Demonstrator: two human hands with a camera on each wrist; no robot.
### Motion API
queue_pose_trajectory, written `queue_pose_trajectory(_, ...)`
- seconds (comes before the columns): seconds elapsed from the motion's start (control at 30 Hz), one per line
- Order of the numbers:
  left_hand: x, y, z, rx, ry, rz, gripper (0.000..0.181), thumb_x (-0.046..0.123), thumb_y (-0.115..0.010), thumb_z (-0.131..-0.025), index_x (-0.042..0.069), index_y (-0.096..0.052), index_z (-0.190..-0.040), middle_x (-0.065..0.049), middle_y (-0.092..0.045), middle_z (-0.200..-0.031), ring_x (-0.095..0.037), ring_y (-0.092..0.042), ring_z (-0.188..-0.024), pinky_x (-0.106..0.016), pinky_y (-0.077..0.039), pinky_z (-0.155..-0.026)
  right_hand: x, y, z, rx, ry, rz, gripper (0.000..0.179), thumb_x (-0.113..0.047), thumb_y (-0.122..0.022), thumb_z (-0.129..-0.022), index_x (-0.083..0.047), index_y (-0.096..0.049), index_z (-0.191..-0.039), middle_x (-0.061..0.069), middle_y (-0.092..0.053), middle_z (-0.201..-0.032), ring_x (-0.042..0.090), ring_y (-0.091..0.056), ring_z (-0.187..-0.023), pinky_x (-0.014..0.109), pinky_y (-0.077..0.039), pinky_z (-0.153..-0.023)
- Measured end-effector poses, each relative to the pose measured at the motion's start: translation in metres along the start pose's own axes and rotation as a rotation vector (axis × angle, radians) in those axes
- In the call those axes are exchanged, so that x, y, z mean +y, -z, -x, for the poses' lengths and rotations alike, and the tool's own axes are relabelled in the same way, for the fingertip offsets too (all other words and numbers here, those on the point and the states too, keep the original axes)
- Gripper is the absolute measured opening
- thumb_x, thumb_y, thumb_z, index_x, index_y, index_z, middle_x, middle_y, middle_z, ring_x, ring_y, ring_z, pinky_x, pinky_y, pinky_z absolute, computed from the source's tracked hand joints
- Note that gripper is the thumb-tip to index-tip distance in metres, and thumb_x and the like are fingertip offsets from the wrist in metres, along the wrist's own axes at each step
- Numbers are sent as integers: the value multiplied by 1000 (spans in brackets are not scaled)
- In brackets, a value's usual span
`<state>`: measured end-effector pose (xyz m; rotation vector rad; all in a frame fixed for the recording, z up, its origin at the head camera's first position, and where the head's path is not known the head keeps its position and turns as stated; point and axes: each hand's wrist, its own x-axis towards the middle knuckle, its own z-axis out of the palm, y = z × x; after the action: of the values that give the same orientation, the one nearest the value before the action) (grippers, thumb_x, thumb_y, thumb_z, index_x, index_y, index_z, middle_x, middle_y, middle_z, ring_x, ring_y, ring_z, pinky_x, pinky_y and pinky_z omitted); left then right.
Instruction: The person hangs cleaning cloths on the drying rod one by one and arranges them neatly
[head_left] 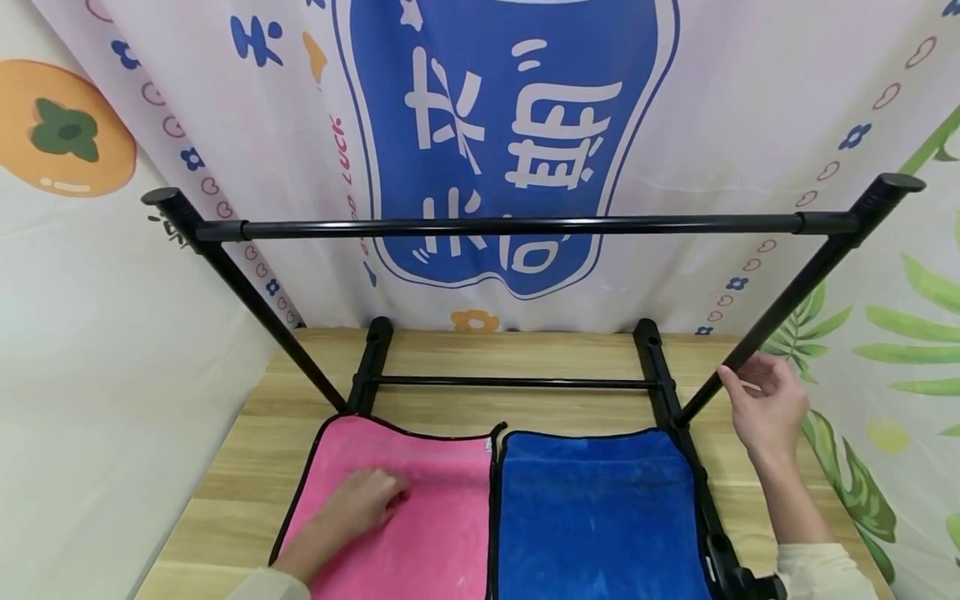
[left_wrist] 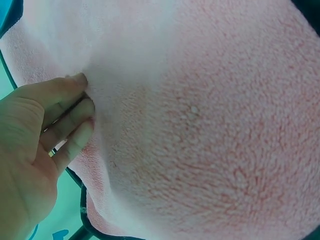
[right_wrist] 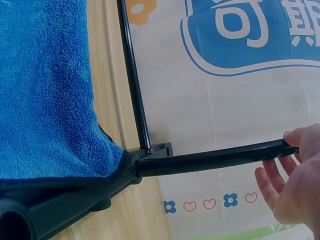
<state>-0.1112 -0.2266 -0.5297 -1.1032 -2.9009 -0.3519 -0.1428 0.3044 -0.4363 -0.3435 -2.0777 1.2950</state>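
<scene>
Over the pink fuzzy cloth [head_left: 442,533] with black edging, my left hand [head_left: 356,504] bends its fingers. In the left wrist view, the thumb and fingers of this hand [left_wrist: 55,120] come together at a fold in the cloth [left_wrist: 200,140]. My right hand [head_left: 768,408] pinches the slanted right pole [head_left: 795,287] of a black tubular rack, low down near its base. The right wrist view shows the thumb above and fingers below this pole [right_wrist: 215,159]. Beside the pink cloth lies a blue fuzzy cloth [head_left: 596,517], also black-edged.
A black crossbar [head_left: 517,226] joins the tops of the two poles. A thinner rod [head_left: 517,382] links the rear feet of the frame on the wooden tabletop [head_left: 217,500]. Behind hangs a printed curtain [head_left: 712,100], with patterned cloth walls left and right.
</scene>
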Motion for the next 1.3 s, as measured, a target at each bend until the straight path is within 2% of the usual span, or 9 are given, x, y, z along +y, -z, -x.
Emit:
queue_pose_trajectory(0.13,2,-1,1,31,-37,-29,17,2,-84,-78,10,-72,-87,0,-71,-82,-15,-66,-68,-28,-57,-59,1,1,1,-8,0,-7,25,0,-78,-90,5,-64,-111,-24,-60,-88,-9,-61,-81,3,-50,-70)
queue_pose_trajectory(0.27,4,-1,0,69,-36,-30,20,0,-84,-77,12,-69,-83,1,-70,-79,-15,-66,-67,-29,-56,-58,0,1,0,-9,18,-12,26,0,-78,-90,7,-64,-111,-24,-60,-88,-9,-61,-81,4,-50,-70)
queue_pose_trajectory(0.67,3,-4,-6,63,-28,-37,23,-3,-84,-76,12,-68,-82,2,-69,-75,-17,-66,-63,-30,-55,-55,1,0,-3,0,44,-16,26,1,-77,-89,9,-64,-110,-24,-61,-89,-10,-62,-81,3,-50,-70)
queue_pose_trajectory(0.97,2,-10,-8,78,-25,-43,27,-6,-83,-72,15,-69,-81,5,-67,-71,-12,-63,-60,-27,-54,-53,2,0,-4,-2,48,-12,25,1,-77,-89,9,-64,-109,-24,-61,-89,-10,-62,-81,3,-49,-69)
queue_pose_trajectory(1.3,3,-5,-11,48,-30,-17,20,-3,-85,-77,11,-72,-83,0,-71,-74,-17,-69,-64,-31,-59,-59,5,0,-6,-1,19,2,25,-2,-78,-90,5,-65,-109,-23,-61,-89,-8,-62,-81,4,-49,-69)
